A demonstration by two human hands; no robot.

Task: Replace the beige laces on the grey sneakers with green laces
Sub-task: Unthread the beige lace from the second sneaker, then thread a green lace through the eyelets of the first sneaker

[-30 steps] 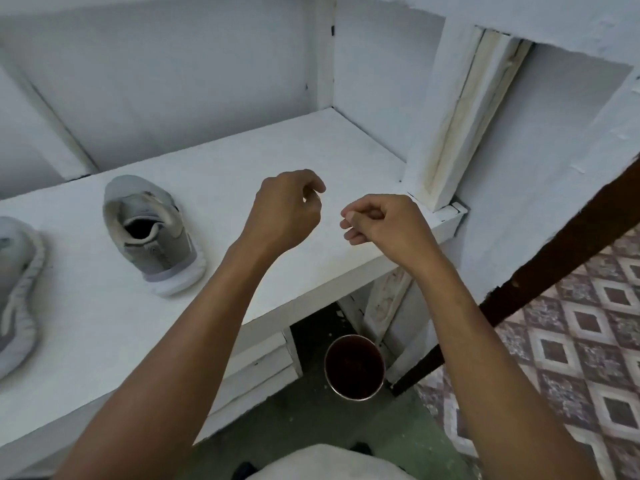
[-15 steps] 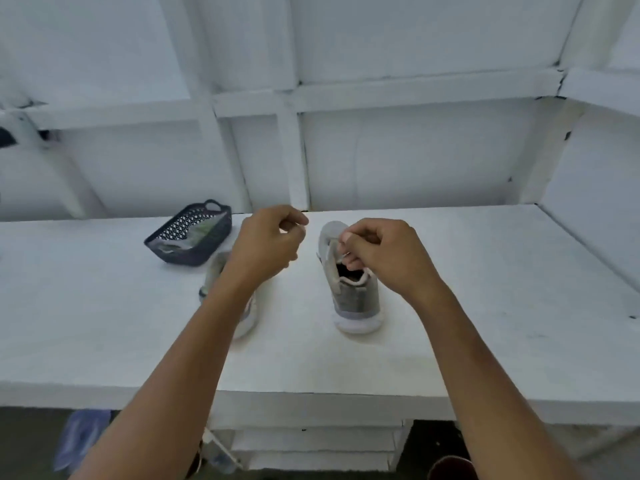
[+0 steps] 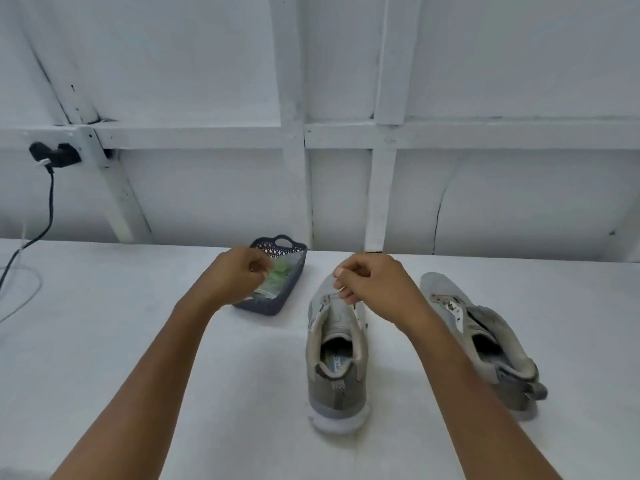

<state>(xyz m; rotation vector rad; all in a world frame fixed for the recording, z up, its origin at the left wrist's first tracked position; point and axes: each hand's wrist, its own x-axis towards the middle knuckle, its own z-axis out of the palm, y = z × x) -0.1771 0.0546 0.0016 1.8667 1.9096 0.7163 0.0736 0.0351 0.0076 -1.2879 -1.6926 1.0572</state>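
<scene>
Head view shows your left hand (image 3: 239,277) with the fingers curled together in front of the dark basket (image 3: 277,308), and the green laces (image 3: 281,272) lie inside it, just behind your fingertips. Your right hand (image 3: 375,284) is also curled, thumb against index finger, over the front part of 1 grey sneaker (image 3: 337,386) on the white table (image 3: 121,323); the other grey sneaker (image 3: 491,348) is to the right of these fingers, apart. Whether either hand pinches something, the picture does not let you tell.

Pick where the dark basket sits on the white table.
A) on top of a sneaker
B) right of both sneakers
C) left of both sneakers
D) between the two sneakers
C: the dark basket stands left of the middle sneaker and the right sneaker.
</scene>
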